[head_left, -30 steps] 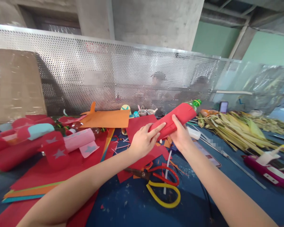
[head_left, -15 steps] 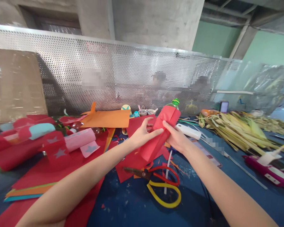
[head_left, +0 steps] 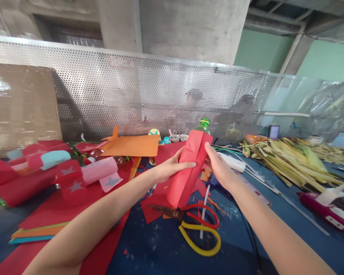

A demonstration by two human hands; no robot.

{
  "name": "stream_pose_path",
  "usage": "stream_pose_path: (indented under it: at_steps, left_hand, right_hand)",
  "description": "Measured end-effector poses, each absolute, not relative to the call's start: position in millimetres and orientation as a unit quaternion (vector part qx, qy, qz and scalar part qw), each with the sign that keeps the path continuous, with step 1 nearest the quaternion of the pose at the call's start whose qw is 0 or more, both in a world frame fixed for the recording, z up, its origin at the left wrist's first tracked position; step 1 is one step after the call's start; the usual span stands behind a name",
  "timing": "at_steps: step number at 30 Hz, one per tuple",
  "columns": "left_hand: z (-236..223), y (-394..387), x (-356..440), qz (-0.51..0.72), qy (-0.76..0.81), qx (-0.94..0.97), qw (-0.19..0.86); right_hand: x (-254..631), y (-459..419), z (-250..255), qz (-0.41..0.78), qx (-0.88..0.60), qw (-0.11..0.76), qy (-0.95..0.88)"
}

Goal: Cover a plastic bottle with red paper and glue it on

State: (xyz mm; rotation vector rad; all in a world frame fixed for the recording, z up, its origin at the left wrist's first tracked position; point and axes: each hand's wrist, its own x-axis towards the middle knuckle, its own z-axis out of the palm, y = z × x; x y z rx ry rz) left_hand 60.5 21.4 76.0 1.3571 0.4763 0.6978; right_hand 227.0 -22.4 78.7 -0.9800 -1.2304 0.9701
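Note:
Between my two hands a green plastic bottle is wrapped in red paper, tilted with its neck up and away from me. My left hand grips the wrapped body from the left, thumb lying across the front. On the other side my right hand presses against the upper right edge, its other fingers mostly hidden behind. Scissors with one red and one yellow handle loop lie below the bottle. Red paper scraps are scattered under and around it.
Star-decorated red and pink paper pieces lie at left, near stacked coloured sheets. An orange sheet is behind. At right are a white stick-like tool, corn husks and a purple power strip. A perforated metal panel bounds the back.
The wrapped bottle has turned more upright and come slightly lower. My left thumb now lies flatter across the paper, and my right hand has shifted to its right edge.

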Motion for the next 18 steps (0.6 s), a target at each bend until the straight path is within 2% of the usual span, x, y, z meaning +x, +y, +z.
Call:
stream_pose_path:
  at_steps: [11,18]
  left_hand:
    - [80.2,11.7,63.6,0.313,0.207,0.698,0.610]
    - [79.3,5.4,67.4,0.320,0.222,0.689,0.611]
  right_hand:
    - [219.5,-15.5,72.7,0.365,-0.432,0.658,-0.497]
    - [219.4,-13.7,73.0,0.327,-0.442,0.665,-0.506]
